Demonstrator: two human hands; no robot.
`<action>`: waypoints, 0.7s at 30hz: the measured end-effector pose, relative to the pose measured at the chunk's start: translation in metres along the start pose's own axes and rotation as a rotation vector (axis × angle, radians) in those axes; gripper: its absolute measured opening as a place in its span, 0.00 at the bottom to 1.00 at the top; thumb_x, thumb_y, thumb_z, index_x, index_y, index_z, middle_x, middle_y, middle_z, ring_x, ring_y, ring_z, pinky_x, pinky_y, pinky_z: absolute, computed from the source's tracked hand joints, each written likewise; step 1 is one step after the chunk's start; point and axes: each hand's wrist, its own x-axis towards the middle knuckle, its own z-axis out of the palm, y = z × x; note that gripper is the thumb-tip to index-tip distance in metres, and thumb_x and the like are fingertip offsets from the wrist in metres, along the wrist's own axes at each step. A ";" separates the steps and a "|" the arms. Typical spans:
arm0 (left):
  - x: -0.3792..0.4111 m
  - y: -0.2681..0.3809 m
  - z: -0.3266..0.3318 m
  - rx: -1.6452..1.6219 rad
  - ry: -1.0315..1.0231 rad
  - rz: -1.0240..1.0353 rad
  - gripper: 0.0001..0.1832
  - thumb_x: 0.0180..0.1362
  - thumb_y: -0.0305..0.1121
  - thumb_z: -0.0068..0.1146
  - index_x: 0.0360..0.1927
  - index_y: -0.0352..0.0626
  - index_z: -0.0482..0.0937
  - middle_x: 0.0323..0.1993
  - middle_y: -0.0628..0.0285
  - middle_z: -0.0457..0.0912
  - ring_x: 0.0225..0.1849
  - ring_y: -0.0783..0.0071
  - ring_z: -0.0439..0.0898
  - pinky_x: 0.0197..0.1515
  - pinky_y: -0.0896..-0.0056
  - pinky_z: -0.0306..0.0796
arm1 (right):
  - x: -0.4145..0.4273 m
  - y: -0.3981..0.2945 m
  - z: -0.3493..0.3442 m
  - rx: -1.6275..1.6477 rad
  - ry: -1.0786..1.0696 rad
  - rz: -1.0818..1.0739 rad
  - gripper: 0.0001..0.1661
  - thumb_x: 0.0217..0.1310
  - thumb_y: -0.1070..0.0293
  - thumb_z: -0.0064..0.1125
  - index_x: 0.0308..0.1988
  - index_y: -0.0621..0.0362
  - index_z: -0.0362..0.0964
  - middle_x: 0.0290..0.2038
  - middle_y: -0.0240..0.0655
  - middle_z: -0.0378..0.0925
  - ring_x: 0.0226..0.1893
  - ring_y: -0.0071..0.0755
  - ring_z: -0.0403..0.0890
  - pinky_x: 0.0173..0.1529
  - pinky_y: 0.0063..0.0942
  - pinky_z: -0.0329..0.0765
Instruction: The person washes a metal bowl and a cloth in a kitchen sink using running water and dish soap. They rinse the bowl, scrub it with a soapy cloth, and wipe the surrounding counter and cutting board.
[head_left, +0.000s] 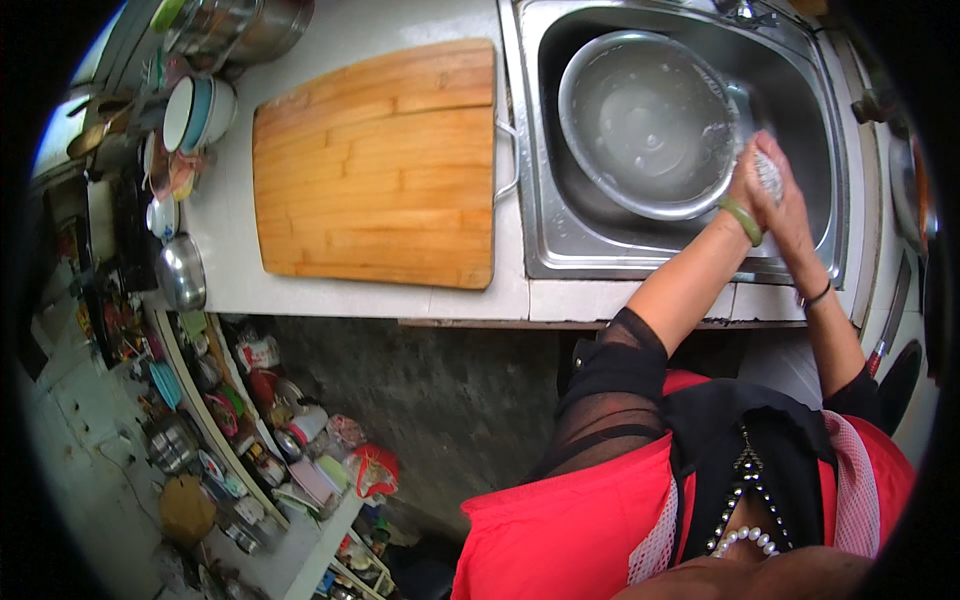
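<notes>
My left hand (742, 187), with a green bangle at the wrist, is cupped against my right hand (789, 206), which has a dark band at its wrist. Pressed between the two palms is a clump of white grains (767, 178) that looks like rice. Both hands are at the right rim of a round metal basin (675, 213), over the stainless steel sink (675, 264). Cloudy whitish water (637, 135) with a few bubbles fills much of the basin. Whether my left hand touches the basin rim cannot be told.
Left of the sink, a wooden cutting board (375, 172) with a metal handle lies on the tiled counter (480, 304). Stacked bowls (214, 112) and a metal bowl (181, 271) line the counter's far left. A red-handled knife (892, 322) lies at right. Crowded shelves (322, 555) stand lower left.
</notes>
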 end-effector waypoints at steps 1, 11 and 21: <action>-0.018 -0.002 0.046 0.160 0.189 -0.064 0.14 0.59 0.48 0.42 0.41 0.54 0.72 0.36 0.70 0.76 0.41 0.75 0.75 0.45 0.72 0.69 | 0.013 0.017 0.004 0.091 0.051 0.104 0.33 0.57 0.52 0.50 0.56 0.63 0.60 0.58 0.44 0.62 0.60 0.37 0.62 0.62 0.27 0.56; -0.001 0.008 0.015 -0.099 0.125 -0.017 0.16 0.59 0.51 0.42 0.37 0.50 0.72 0.35 0.66 0.75 0.38 0.73 0.74 0.42 0.71 0.69 | -0.015 -0.026 0.005 0.254 -0.011 0.117 0.34 0.58 0.51 0.47 0.58 0.62 0.58 0.60 0.38 0.60 0.63 0.35 0.56 0.65 0.28 0.49; -0.020 0.010 0.076 0.163 0.354 0.083 0.13 0.56 0.46 0.39 0.31 0.52 0.72 0.30 0.67 0.75 0.36 0.74 0.76 0.43 0.69 0.70 | 0.002 0.010 -0.001 0.218 0.027 -0.056 0.27 0.59 0.56 0.47 0.53 0.63 0.64 0.57 0.41 0.64 0.58 0.32 0.63 0.60 0.22 0.57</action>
